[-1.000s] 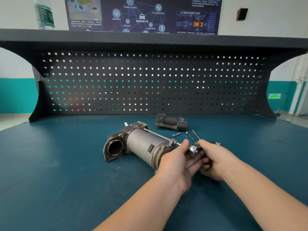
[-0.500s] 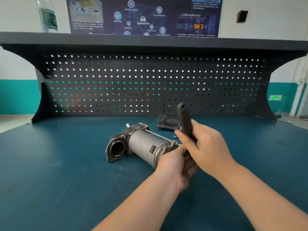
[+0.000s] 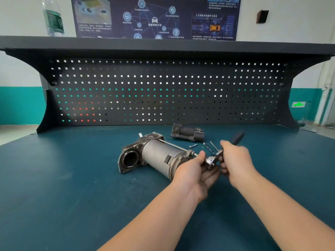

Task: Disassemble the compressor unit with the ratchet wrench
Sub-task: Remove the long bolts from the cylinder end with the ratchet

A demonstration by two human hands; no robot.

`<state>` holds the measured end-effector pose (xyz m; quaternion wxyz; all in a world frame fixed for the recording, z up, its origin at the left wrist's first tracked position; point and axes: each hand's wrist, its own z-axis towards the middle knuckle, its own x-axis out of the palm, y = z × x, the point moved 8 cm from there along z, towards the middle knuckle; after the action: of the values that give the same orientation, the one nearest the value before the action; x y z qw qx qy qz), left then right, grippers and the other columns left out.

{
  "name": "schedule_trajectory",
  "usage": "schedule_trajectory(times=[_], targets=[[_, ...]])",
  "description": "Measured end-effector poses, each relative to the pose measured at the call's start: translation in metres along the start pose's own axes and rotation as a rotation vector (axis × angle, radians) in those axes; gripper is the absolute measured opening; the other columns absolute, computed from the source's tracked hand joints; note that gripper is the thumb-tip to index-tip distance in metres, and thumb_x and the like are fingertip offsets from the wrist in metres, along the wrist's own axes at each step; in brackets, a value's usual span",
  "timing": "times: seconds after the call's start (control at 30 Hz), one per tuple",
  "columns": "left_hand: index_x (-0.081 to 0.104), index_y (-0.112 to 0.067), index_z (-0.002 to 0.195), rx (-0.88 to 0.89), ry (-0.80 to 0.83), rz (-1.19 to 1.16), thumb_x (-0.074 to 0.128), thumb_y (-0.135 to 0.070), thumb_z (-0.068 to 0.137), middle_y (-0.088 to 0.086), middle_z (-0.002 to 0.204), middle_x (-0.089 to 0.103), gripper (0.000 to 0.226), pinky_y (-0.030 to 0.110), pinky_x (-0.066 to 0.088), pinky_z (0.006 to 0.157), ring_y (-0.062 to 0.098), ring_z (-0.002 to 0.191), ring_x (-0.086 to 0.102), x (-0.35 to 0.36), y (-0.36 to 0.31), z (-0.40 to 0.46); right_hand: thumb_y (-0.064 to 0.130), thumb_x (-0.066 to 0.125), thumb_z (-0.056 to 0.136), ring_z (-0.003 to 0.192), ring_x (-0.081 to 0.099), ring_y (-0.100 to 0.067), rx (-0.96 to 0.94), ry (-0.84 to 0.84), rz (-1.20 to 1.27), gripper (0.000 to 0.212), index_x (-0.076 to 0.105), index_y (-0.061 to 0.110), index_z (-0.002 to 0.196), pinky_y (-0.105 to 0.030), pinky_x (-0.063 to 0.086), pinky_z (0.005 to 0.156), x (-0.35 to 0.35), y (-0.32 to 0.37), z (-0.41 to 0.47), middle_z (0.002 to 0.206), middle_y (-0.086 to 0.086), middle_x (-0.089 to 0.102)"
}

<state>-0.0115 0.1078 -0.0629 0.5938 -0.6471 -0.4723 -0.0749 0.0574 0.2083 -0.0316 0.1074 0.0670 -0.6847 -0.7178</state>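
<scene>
The grey cylindrical compressor unit (image 3: 159, 156) lies on its side on the teal bench, its open round port facing front left. My left hand (image 3: 194, 171) cups its right end and steadies the chrome head of the ratchet wrench (image 3: 211, 161), which sits on a bolt at that end. My right hand (image 3: 235, 160) grips the wrench's black handle, which points up and to the right, blurred by motion. A long through-bolt runs along the top of the cylinder.
A removed dark part (image 3: 187, 133) lies behind the compressor. Loose bolts (image 3: 208, 146) lie on the bench (image 3: 72, 178) between it and my hands. A black pegboard (image 3: 163, 91) walls the back. A water bottle (image 3: 53, 17) stands on the shelf above.
My right hand swung the wrench handle up to vertical half a second ago, then back down to the right. My left hand stayed at the compressor's end.
</scene>
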Motion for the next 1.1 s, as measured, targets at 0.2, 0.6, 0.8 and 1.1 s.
schedule_trajectory(times=[0.2,0.6,0.8,1.1], targets=[[0.061,0.003,0.110,0.007,0.006,0.029,0.062,-0.020,0.090,0.013,0.084,0.067,0.030,0.027,0.057,0.053,0.021,0.068,0.065,-0.002,-0.002,0.004,0.027,0.055,0.090,0.028,0.022,-0.009,0.189,0.141,0.110,0.030,0.042,0.015,0.066,-0.017,0.020,0.034,0.004,-0.021,0.010,0.038,0.004,0.036],[0.065,-0.014,0.082,0.040,0.106,-0.040,0.048,-0.024,0.097,-0.002,0.062,0.070,0.025,0.020,0.054,0.051,0.009,0.055,0.068,0.007,-0.002,-0.003,0.042,0.056,0.084,0.058,0.043,-0.015,-1.192,0.282,-0.416,0.029,0.047,0.021,0.066,-0.029,0.037,0.053,0.031,0.072,-0.081,0.055,0.007,0.043],[0.066,-0.006,0.086,0.016,0.076,0.005,0.054,-0.013,0.094,0.007,0.071,0.070,0.016,0.025,0.056,0.050,0.015,0.054,0.068,0.003,-0.002,-0.001,0.039,0.052,0.090,0.055,0.047,-0.012,-1.042,0.244,-0.351,0.023,0.046,0.033,0.069,-0.030,0.040,0.053,0.026,0.065,-0.065,0.053,0.010,0.049],[0.059,0.003,0.105,0.012,0.011,0.015,0.060,-0.018,0.092,0.017,0.074,0.069,0.025,0.027,0.057,0.048,0.019,0.049,0.067,0.001,0.000,-0.001,0.027,0.044,0.095,0.024,0.026,-0.007,0.329,0.226,0.134,0.034,0.043,0.015,0.063,-0.017,0.023,0.039,0.011,-0.025,0.000,0.036,0.007,0.036]])
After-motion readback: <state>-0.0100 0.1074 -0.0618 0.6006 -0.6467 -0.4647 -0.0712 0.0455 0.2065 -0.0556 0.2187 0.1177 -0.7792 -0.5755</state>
